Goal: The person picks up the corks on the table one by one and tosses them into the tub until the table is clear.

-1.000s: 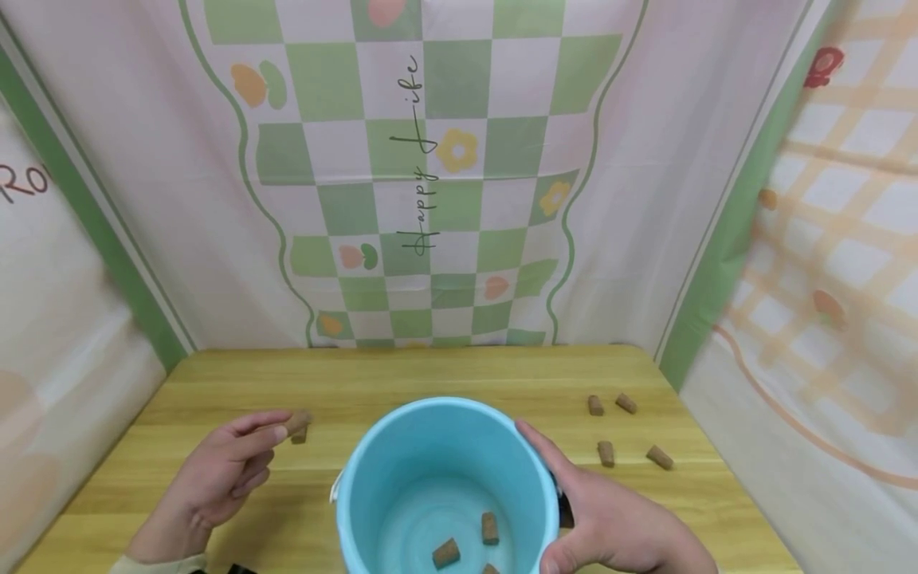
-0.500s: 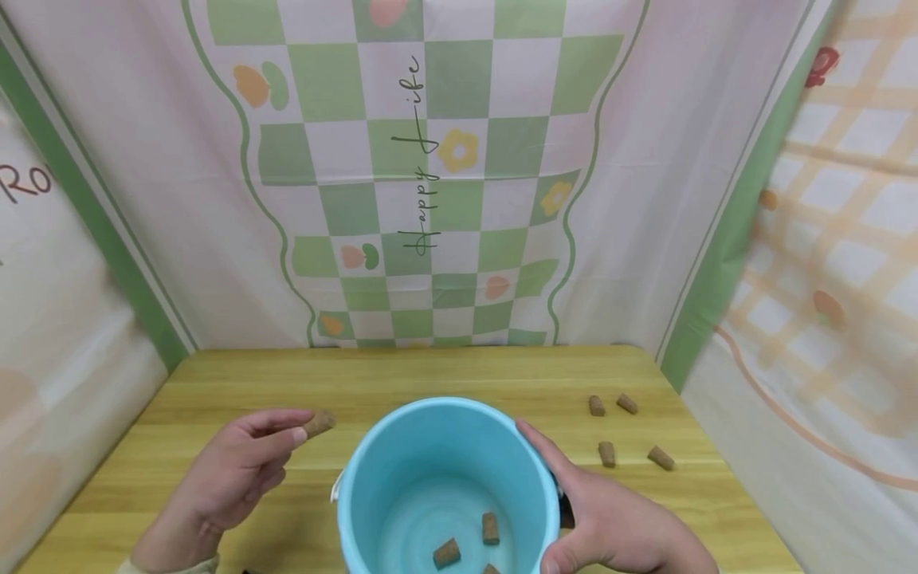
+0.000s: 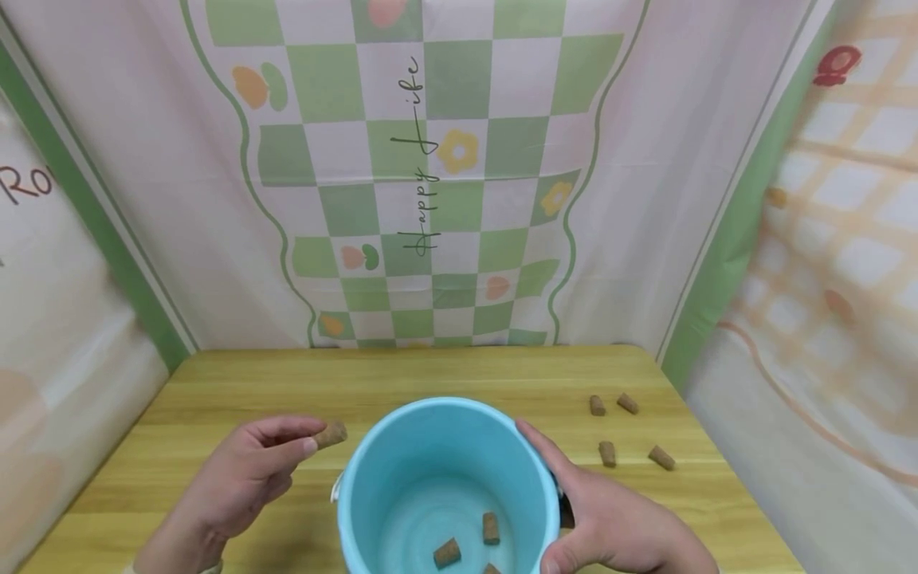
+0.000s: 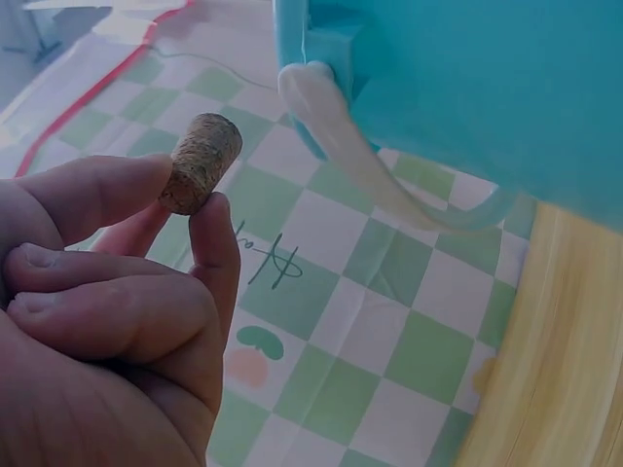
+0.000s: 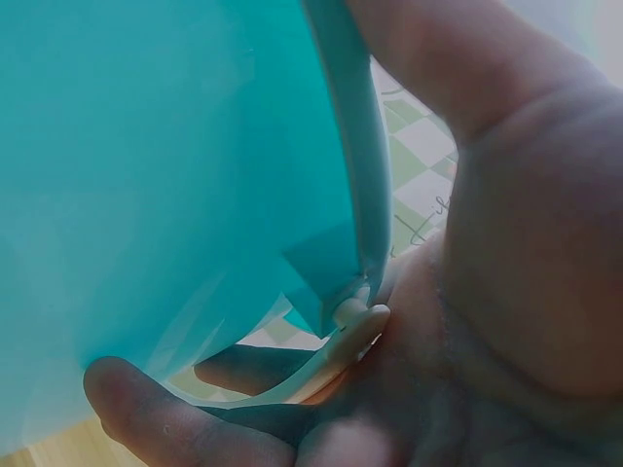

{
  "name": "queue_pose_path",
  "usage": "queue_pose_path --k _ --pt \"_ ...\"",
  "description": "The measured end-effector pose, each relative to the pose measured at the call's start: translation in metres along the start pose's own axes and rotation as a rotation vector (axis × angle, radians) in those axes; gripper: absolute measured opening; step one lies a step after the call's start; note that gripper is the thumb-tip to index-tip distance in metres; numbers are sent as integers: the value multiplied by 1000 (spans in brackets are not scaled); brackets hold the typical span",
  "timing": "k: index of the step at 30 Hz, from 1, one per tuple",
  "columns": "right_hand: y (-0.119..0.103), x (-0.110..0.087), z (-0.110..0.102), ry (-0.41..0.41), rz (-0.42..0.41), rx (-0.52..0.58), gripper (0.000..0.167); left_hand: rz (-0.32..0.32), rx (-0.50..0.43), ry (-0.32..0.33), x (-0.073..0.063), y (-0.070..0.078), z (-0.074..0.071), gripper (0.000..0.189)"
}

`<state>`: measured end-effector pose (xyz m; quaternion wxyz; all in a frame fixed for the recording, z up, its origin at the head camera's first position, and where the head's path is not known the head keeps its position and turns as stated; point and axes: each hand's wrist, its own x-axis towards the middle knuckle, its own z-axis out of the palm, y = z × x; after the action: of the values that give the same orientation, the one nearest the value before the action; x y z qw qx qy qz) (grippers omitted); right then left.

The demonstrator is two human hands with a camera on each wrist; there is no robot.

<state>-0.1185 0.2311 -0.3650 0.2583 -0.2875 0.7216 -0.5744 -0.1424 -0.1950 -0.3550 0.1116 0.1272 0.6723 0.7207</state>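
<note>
Pinching one brown cork between thumb and fingertips, the left hand is placed to the left of the light blue bucket. This cork is just beside the bucket's rim, but a gap separates them. In the left wrist view, the cork stands tilted, its free end pointing upward, and two other fingers are folded toward the palm. The right hand holds the bucket on its right side, with the thumb and one finger at the rim; in the right wrist view, other fingers lie against the outer wall, close to the white handle.

As for the numbers, exactly one cork is in the left hand. Inside the bucket, three corks are visible at the bottom; one of them is partly cut by the lower edge of the head view. On the wooden table, to the right of the bucket, four corks lie apart from one another: two farther away, two nearer to the right hand.
</note>
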Motion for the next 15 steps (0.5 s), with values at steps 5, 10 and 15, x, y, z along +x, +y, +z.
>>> queue_pose_path --k 5,10,15 --pt "-1 0 1 1 8 5 121 31 21 -25 1 -2 4 20" --pt "2 -1 0 2 -20 -15 121 51 38 -50 2 -3 8 19" --pt "4 -2 1 14 -39 -55 122 39 33 -83 1 -5 10 19"
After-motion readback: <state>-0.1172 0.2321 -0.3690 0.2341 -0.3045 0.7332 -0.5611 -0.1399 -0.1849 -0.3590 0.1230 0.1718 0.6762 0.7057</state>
